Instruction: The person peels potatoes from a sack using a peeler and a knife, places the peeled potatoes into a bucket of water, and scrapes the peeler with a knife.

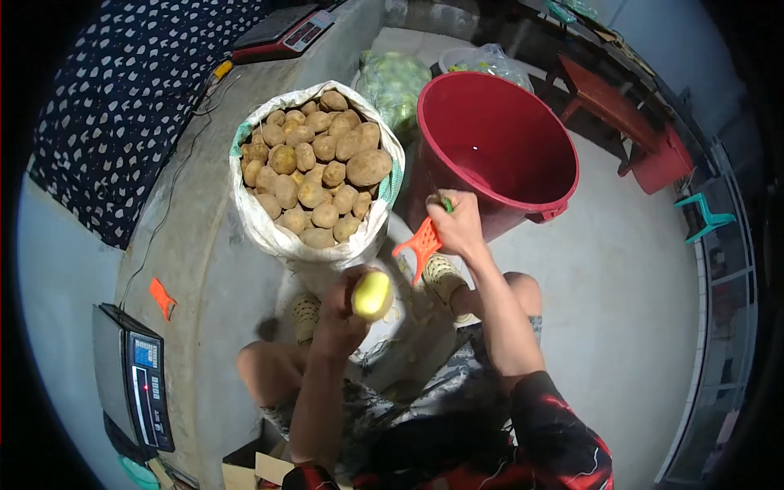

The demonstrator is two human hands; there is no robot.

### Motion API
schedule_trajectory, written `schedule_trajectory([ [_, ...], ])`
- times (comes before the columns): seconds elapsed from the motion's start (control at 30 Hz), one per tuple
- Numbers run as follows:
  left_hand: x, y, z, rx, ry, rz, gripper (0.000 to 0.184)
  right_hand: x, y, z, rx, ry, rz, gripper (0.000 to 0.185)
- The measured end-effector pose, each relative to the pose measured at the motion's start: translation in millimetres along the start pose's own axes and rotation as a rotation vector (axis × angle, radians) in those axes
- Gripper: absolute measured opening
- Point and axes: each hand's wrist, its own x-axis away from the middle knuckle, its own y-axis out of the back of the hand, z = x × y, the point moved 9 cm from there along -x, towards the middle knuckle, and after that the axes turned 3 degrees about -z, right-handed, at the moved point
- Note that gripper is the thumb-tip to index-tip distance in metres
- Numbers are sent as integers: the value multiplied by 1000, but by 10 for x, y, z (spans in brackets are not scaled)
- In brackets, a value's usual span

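My left hand (339, 306) is closed around a potato (373, 294), whose upward side is peeled to pale yellow. To its right, my right hand (459, 220) grips an orange peeler (423, 242) with a forked head and a perforated body. A small green piece (447, 204) sticks out of the same fist; its kind is unclear. Unpeeled brown potatoes (322, 147) fill an open white sack (253, 220) beyond my left hand. Behind my right hand stands a large dark-red bucket (563, 175), with a little shine at its bottom. Peelings (392, 314) lie below, between my legs.
On the concrete ledge at left are a digital scale (139, 376), a second orange peeler (162, 298) and a red scale (282, 37). A filled plastic bag (394, 86) stands behind the sack. A wooden bench (608, 98) and a turquoise stool (704, 217) are at right.
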Motion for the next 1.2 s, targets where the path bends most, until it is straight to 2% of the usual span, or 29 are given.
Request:
schedule_trajectory([
  [0.03, -47, -40, -21, 115, -10, 17, 73, 64, -27, 168, -49, -32, 49, 28],
  [0.13, -61, -77, -26, 69, 37, -79, 74, 217, -5, 799, 54, 185, 88, 24],
  [0.27, -54, -60, -6, -71, -32, 2, 67, 166, -26, 735, 121, 251, 73, 24],
  [0.3, -72, -107, -79, -146, -64, 161, 64, 99, -10, 501, 157, 140, 42, 24],
  [0.37, -24, -113, -82, -108, -65, 162, 65, -5, -34, 2, 116, -18, 44, 24],
  [0.43, -14, -100, -16, 93, 13, 57, 71, 57, -22, 150, 50, -2, 50, 24],
  [0.53, -74, -61, -26, 35, -30, -21, 79, 177, -12, 635, 0, 63, 121, 26],
  [0.6, -41, -86, -58, -46, -13, -53, 81, 235, 34, 955, 119, 241, 81, 25],
  [0.67, -31, -199, -116, -66, -78, 38, 73, 196, 28, 843, 117, 242, 67, 24],
  [0.7, -31, -144, -121, -65, -78, 38, 73, 139, 10, 610, 158, 166, 57, 24],
  [0.73, -21, -169, -145, -179, -106, 191, 70, 71, 0, 377, 197, 95, 46, 24],
  [0.8, 6, -265, -140, -303, -126, 356, 66, -6, 37, 153, 221, 64, -1, 25],
  [0.83, 8, -215, -165, -318, -189, 233, 66, 5, 27, 89, 122, 27, 17, 25],
  [0.9, -10, -151, -145, 9, -120, 117, 68, 43, -4, 199, -67, 3, 72, 24],
  [0.93, -2, -176, -157, 15, -126, 107, 68, 93, 12, 370, -15, 27, 89, 23],
  [1.0, -21, -89, -105, 80, -58, -49, 68, 190, 43, 723, 51, 117, 111, 24],
  [1.03, -23, -65, -84, 97, -70, -60, 70, 204, 37, 785, 49, 115, 110, 24],
  [1.1, -28, -118, -107, 30, -111, -33, 71, 242, 85, 1016, 128, 306, 29, 23],
  [1.17, -22, -102, -111, -37, -155, -8, 72, 176, 1, 742, 116, 226, 81, 23],
  [1.2, -33, -26, 14, -28, -63, 26, 74, 134, -72, 539, 102, 151, 132, 23],
])
